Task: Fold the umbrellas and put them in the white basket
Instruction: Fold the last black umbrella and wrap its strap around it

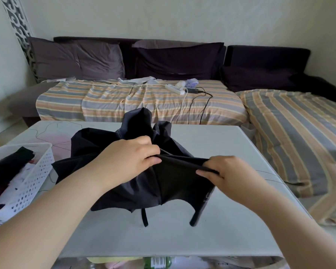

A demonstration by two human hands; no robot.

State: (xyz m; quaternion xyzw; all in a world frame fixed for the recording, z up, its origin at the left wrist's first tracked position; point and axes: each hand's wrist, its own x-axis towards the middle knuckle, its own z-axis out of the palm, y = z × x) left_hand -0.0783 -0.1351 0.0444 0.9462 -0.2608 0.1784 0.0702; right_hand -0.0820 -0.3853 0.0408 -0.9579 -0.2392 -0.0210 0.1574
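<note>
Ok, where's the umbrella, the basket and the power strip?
umbrella (pixel 144 183): head view, on the black canopy cloth.
basket (pixel 30 183): head view, on its perforated white side wall.
power strip (pixel 174 89): head view, on its white body.

Black umbrella (pixel 144 171), white basket (pixel 27 183), orange-grey striped bedspread (pixel 124 101).

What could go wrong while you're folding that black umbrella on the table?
The black umbrella is still loose and baggy, so the cloth could bunch up instead of folding flat. Both the left hand and the right hand pinch only one edge, so it might slip out. The white basket at the table's left edge already looks quite full, so the umbrella may not fit easily.
</note>
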